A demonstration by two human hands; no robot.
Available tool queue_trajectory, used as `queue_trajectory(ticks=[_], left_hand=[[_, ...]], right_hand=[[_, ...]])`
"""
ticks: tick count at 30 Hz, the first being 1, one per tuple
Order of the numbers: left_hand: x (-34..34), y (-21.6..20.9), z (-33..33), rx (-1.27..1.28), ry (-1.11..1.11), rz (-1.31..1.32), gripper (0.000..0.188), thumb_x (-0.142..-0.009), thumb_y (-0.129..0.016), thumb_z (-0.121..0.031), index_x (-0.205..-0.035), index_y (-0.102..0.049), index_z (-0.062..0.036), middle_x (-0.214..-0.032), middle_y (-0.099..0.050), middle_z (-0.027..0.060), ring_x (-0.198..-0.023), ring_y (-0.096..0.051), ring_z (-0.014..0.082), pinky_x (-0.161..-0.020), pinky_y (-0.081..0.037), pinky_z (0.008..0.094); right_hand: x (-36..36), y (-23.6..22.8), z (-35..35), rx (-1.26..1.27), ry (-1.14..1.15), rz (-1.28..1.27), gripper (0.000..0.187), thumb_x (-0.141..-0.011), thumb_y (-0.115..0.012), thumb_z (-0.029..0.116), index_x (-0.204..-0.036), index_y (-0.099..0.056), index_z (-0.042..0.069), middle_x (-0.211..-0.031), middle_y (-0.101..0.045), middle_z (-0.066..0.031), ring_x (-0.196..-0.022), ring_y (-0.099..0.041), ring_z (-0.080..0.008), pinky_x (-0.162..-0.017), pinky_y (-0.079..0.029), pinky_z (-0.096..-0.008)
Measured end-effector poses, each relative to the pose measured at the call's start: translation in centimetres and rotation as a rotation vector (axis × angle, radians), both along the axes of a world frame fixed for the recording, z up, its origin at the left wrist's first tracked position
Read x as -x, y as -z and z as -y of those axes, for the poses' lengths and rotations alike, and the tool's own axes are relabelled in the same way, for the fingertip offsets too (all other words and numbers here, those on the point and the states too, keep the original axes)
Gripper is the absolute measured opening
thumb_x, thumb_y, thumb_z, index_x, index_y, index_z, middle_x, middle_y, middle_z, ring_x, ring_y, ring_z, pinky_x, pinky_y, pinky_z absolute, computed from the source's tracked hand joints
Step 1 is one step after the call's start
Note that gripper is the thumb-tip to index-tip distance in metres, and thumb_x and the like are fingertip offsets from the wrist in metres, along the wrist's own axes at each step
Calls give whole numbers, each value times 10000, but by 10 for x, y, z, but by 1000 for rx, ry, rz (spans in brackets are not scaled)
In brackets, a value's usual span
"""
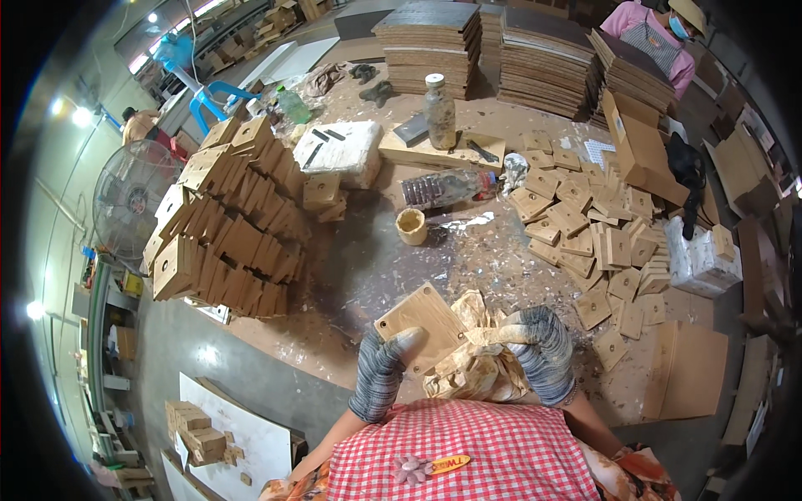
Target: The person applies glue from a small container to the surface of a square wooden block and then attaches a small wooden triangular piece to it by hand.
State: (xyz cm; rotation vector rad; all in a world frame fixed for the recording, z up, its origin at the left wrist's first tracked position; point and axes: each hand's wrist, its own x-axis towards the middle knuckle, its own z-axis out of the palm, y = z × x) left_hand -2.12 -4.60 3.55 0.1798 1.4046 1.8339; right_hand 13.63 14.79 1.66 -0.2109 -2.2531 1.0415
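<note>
My left hand [386, 367], in a grey knitted glove with pale fingertips, grips a flat square wooden block [428, 321] with small holes near its corners. The thumb lies across the block's face. On the other side my right hand [541, 349], gloved the same way, is closed on a crumpled, stained cream cloth [478, 371]. Part of that cloth meets the block's right edge; the rest bunches at the table's front edge against my checked apron [468, 438]. Beyond the block stands a small yellowish cup [411, 226].
Tall rows of wooden blocks [225, 225] stand at left, and a loose heap of similar blocks [576, 221] lies at right. A plastic bottle [447, 189] lies behind the cup, near an upright jar [439, 113]. Board stacks [428, 50] and another person [660, 37] are at the back.
</note>
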Motion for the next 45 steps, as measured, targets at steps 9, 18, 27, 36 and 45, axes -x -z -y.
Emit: queue_trajectory(ticks=[9,18,27,36,45], left_hand=[[-2,1,-3,-57,37,112,374,-856,-640,-206,-1111,-588,63,-1023,-650,94,-947,-610,154,-865,-475,290],[2,3,1,-44,41,87,369,-837,-660,-197,-1108,-598,46,-1054,-642,96,-961,-610,156,-888,-475,290],[2,-1,2,-71,13,101,389,-845,-654,-186,-1150,-567,39,-1047,-637,95,-957,-609,155,-872,-485,287],[1,-1,-1,-58,-18,71,408,-839,-667,-198,-1162,-562,27,-1053,-635,89,-944,-610,149,-845,-489,283],[-1,-1,-5,-15,-66,-30,460,-792,-672,-230,-1138,-543,44,-923,-640,118,-762,-659,196,-602,-561,298]], right_hand=[[-5,12,6,-85,12,-112,156,-820,-664,166,-969,-676,121,-1000,-626,-105,-918,-573,-296,-840,-455,-429],[-8,7,6,-95,53,-126,199,-780,-682,121,-978,-681,144,-1017,-631,-82,-904,-577,-282,-815,-462,-418],[-8,4,3,-187,118,-126,110,-801,-692,64,-900,-669,107,-973,-648,-107,-868,-615,-271,-759,-488,-377],[-15,14,5,-36,11,-89,191,-819,-657,175,-1004,-696,161,-1020,-622,-73,-930,-563,-278,-843,-438,-417],[-13,6,5,-187,63,-29,144,-775,-711,39,-895,-685,115,-957,-650,-90,-875,-617,-258,-772,-487,-363]])
